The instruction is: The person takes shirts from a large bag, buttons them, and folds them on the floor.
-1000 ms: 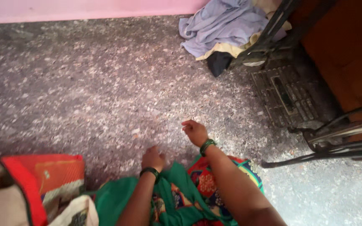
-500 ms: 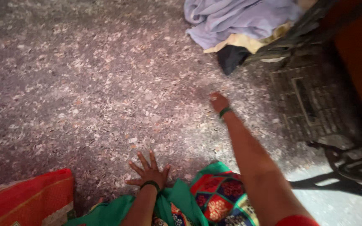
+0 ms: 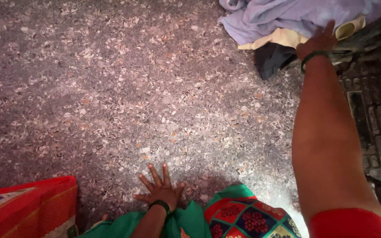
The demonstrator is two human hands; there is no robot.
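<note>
My left hand (image 3: 158, 188) lies flat on the speckled stone floor (image 3: 124, 92), fingers spread, holding nothing, a dark bangle on its wrist. My right arm stretches far forward. My right hand (image 3: 317, 42), with a green bangle, rests on a heap of cloth at the top right: a lavender fabric (image 3: 283, 16) over a pale yellow piece (image 3: 283, 40) and a dark piece (image 3: 272, 59). The fingers reach onto the cloth; whether they grip it I cannot tell. Green and patchwork-patterned clothing (image 3: 239, 216) covers my lap.
A red bag (image 3: 27, 205) stands at the lower left. A black metal frame with a ribbed treadle plate (image 3: 378, 119) fills the right edge, partly under the cloth heap.
My right arm has extended forward from near my lap to the cloth pile. My left hand has flattened on the floor. The view has shifted forward and closer to the cloth.
</note>
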